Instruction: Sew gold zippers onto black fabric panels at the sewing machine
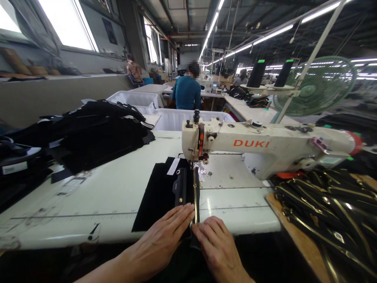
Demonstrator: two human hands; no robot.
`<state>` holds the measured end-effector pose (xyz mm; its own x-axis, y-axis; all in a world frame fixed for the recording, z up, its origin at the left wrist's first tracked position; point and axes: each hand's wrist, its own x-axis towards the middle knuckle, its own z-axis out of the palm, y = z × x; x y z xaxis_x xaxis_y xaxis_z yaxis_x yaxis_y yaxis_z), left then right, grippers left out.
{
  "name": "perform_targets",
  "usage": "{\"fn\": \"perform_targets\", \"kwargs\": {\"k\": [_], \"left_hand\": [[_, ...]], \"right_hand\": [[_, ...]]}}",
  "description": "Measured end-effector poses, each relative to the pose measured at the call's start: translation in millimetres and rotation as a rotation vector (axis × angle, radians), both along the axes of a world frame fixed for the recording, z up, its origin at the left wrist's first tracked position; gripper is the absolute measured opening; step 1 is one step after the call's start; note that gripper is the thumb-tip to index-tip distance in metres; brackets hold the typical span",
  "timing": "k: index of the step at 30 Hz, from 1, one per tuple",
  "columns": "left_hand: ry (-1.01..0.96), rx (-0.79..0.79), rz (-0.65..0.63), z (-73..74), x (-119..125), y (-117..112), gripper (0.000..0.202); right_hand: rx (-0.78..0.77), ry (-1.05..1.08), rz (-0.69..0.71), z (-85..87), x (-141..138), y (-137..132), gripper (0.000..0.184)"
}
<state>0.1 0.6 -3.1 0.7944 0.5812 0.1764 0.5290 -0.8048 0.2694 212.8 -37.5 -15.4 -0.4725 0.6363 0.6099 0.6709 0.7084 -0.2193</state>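
Observation:
A black fabric piece with a gold zipper lies on the white sewing table, under the needle of a white DUKI sewing machine. My left hand lies flat on the fabric's near edge, fingers stretched out beside the zipper. My right hand rests just right of the zipper's near end, fingers curled down and pressing on it. A small white label sits on the fabric near the needle.
A pile of black fabric covers the table's left. Several gold zippers lie on a wooden board at right. White bins stand behind the machine. A green fan is at right. A person in a teal top sits ahead.

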Motion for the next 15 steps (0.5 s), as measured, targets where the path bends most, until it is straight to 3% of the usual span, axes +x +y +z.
{"fn": "perform_targets", "kwargs": {"k": [4,7,10,12,15], "left_hand": [[-0.005,-0.114,0.005,13.3,-5.7,3.4,0.075],[0.009,-0.187,-0.016,29.8,-8.5,9.7,0.084],[0.028,-0.205,-0.062,47.9,-7.5,17.0,0.087],[0.031,-0.188,-0.097,57.9,-6.2,21.3,0.084],[0.035,-0.122,-0.121,64.2,-5.1,27.9,0.066]], "right_hand": [[0.068,-0.055,0.061,7.9,5.6,3.4,0.028],[-0.127,-0.051,0.184,23.9,19.7,20.0,0.029],[-0.386,-0.018,0.127,41.0,31.8,57.7,0.05],[-0.354,-0.032,0.018,44.0,33.0,87.8,0.061],[-0.313,-0.164,0.056,34.3,26.2,119.7,0.062]]}}
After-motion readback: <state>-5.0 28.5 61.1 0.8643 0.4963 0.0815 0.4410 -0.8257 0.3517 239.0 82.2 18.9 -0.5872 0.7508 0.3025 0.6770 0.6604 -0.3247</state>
